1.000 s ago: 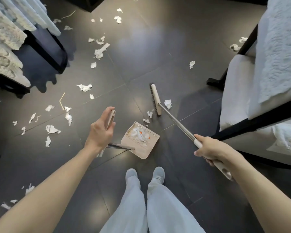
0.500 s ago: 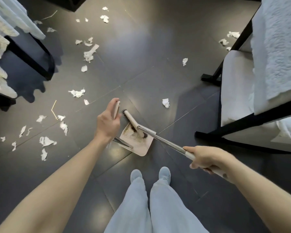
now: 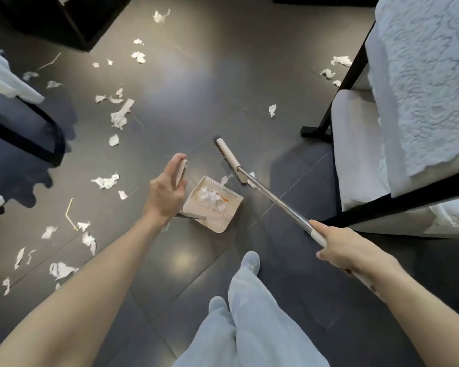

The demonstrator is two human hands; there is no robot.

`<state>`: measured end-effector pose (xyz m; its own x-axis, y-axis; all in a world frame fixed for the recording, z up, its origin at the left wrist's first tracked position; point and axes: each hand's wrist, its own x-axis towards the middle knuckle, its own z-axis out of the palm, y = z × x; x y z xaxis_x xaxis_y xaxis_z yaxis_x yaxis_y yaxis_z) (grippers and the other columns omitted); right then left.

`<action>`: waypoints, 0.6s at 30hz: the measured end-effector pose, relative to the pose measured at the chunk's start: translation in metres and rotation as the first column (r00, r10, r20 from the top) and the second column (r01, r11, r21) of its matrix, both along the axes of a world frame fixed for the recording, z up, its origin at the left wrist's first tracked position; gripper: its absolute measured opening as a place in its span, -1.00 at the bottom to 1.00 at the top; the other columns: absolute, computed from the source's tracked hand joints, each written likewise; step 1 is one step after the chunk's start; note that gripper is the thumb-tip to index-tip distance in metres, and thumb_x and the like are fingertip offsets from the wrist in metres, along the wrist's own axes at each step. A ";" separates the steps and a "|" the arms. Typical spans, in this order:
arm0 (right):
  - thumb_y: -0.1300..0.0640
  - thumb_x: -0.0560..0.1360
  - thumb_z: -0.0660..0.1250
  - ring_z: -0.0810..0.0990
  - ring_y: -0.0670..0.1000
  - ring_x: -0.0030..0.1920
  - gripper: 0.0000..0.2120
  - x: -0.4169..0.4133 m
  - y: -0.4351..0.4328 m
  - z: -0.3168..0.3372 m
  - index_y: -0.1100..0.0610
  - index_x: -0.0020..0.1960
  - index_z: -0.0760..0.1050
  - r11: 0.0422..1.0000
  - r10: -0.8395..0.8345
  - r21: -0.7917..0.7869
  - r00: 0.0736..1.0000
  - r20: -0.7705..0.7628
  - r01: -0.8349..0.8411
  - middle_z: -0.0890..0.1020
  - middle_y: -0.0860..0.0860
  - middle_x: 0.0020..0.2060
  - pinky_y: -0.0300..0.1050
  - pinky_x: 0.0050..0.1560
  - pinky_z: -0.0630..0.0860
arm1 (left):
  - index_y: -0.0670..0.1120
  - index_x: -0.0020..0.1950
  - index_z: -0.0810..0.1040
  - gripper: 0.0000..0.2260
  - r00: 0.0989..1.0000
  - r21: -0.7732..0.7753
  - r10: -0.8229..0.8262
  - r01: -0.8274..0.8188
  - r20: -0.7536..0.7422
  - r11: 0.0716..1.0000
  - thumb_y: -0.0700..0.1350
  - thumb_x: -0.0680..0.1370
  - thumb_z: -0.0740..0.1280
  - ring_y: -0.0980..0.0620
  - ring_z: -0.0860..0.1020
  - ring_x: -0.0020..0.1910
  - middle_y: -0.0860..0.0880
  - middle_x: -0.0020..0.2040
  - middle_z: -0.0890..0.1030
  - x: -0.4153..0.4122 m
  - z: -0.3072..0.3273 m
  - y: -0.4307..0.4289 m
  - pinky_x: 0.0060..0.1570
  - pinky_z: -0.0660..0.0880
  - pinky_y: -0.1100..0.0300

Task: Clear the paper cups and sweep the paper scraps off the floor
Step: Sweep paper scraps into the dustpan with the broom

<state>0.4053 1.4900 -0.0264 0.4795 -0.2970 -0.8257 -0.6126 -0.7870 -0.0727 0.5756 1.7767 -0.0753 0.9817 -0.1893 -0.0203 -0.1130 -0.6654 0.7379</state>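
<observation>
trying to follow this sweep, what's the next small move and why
Probably draw the broom head back toward the dustpan: small scraps lie beside it at the pan's open edge, the left hand steadies the pan's handle, and the right hand grips the broom.

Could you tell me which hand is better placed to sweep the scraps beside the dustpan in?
Right. The right hand grips the broom, whose head sits by those scraps; the left hand holds the dustpan.

No readable text anywhere; orange mark in dustpan [image 3: 214, 207] possibly print, illegible.
</observation>
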 end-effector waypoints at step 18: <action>0.21 0.55 0.16 0.57 0.08 -0.12 -0.41 0.131 -0.001 -0.036 0.04 0.54 0.08 0.990 -0.131 0.024 0.977 -0.166 0.137 0.53 0.13 0.22 -0.11 -0.05 0.53 | 0.24 0.29 0.30 -0.51 0.941 -0.054 -0.296 0.291 -0.164 0.955 -0.29 0.54 0.23 -0.09 0.52 0.25 -0.09 0.21 0.58 0.167 -0.021 -0.088 0.29 0.42 -0.06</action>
